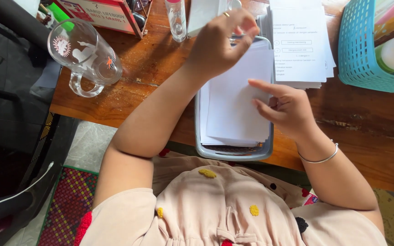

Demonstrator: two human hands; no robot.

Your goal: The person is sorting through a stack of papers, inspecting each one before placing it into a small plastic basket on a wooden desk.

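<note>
Peach cloth with yellow dots fills the bottom of the frame, nearest the lens, and beyond it runs the wooden table (370, 123) across the middle. Centre frame sits the grey tray (233, 154), with the stack of white sheets (235, 109) lying in it, edges fanned a little at the lower right. On the upper left stands the glass mug (85, 54), close to the table's edge; upper right, the teal basket (356, 59), and beside it printed papers (299, 43). Now the hands: the left hand (217, 45) hovers over the stack's top edge, fingertips pinched together, though on what one cannot tell. The right hand (288, 107) lies on the stack's right side, fingers loose, gripping nothing. Risk here, by the look of it: a careless tug could skew those fanned sheets out of the tray.
</note>
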